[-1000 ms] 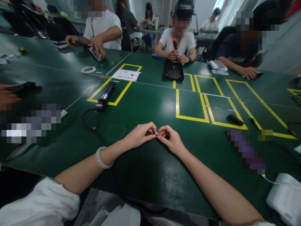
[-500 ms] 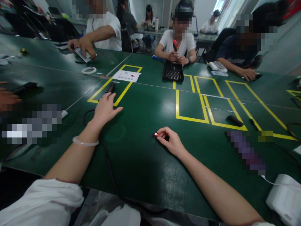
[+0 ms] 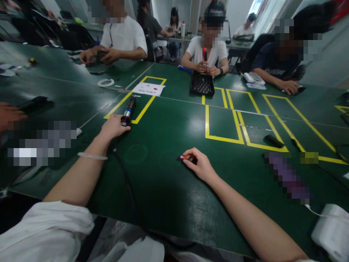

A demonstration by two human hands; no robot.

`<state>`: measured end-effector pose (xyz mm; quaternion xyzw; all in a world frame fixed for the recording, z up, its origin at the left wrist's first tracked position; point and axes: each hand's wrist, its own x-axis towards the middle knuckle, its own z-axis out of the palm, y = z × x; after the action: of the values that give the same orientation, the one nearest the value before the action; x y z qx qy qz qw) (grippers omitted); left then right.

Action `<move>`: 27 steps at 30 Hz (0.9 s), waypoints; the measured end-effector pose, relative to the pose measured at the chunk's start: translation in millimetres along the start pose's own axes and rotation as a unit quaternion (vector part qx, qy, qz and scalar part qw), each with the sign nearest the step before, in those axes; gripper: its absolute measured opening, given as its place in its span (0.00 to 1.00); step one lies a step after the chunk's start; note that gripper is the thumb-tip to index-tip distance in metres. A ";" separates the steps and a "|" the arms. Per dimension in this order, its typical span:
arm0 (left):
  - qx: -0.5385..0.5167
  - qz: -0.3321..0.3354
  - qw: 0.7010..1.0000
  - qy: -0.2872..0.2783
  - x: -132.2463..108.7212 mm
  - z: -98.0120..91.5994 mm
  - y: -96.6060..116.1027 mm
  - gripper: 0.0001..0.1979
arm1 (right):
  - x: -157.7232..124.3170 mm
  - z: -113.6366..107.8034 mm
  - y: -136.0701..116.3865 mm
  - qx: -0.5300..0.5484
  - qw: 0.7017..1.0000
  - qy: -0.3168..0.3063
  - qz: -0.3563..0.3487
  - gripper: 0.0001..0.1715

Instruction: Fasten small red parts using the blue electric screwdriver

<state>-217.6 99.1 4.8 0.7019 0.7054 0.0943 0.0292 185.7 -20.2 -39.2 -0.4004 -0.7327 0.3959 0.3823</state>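
Observation:
My left hand point(image 3: 115, 125) is at the near end of a black cylindrical tool point(image 3: 129, 107) with a shiny silver-blue band. Its thumb lies along the near end, and the other fingers are mostly hidden. The tool is over the yellow-taped rectangle on the left. A small red and silver piece point(image 3: 181, 157), too small to name, is pinched between the thumb and fingertips of my right hand point(image 3: 198, 163), low over the green table. Beneath my left wrist a black cable point(image 3: 127, 182) runs down past the table's front edge.
Yellow tape point(image 3: 225, 139) marks rectangles on the green table point(image 3: 163, 193). A printed paper point(image 3: 148, 88) and a white ring point(image 3: 105, 83) lie farther off. Across the table a person works over a black tray point(image 3: 202, 86). A white box-shaped item point(image 3: 331, 231) stands at right.
My left hand has drawn back and down to the left, its spread fingers now closed about the tool's near end, with more of the tool showing. My right hand stays almost still.

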 end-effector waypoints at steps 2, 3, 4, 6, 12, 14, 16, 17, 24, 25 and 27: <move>0.024 -0.034 0.999 -0.001 -5.8 2.7 13.5 0.34 | 0.0 -0.1 -0.6 -0.001 1.000 0.000 0.003 0.08; 0.038 -0.050 0.998 -0.006 -9.7 3.7 22.1 0.35 | 0.1 -0.2 -1.0 0.000 1.000 -0.001 0.004 0.08; 0.051 -0.057 0.997 -0.012 -14.3 4.2 31.8 0.35 | 0.1 -0.2 -1.4 0.001 1.000 0.000 0.005 0.08; 0.071 -0.054 0.996 -0.028 -25.8 4.1 54.1 0.34 | 0.0 -0.3 -2.0 0.008 1.000 0.001 0.005 0.08; 0.090 0.038 0.995 -0.037 -69.4 3.5 126.9 0.31 | -0.3 -0.5 -2.5 0.023 1.000 0.004 -0.018 0.09; 0.088 0.074 0.993 -0.032 -82.6 5.1 147.6 0.30 | -0.3 -0.9 -2.9 0.016 0.999 0.005 -0.029 0.05; 0.084 0.110 0.990 -0.028 -94.1 7.4 164.9 0.29 | -0.2 -1.5 -3.5 0.010 0.999 0.008 -0.035 0.03; 0.081 0.125 0.988 -0.028 -99.1 8.6 172.3 0.28 | -0.2 -1.8 -3.8 0.008 0.999 0.010 -0.037 0.03; 0.048 0.200 0.978 -0.037 -122.8 14.5 203.8 0.30 | 0.0 -2.8 -4.4 -0.016 0.999 0.026 -0.046 0.02; 0.046 0.206 0.977 -0.040 -124.7 14.6 206.3 0.30 | -0.2 -2.5 -4.0 -0.023 0.998 0.025 -0.046 0.02; 0.043 0.213 0.975 -0.047 -127.5 14.5 210.1 0.31 | -0.7 -1.5 -3.3 -0.039 0.998 0.020 -0.047 0.02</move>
<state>-6.5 -27.2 15.5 0.8402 0.5410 0.0348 0.0110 186.4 -21.6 -35.9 -0.3877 -0.7578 0.3404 0.3996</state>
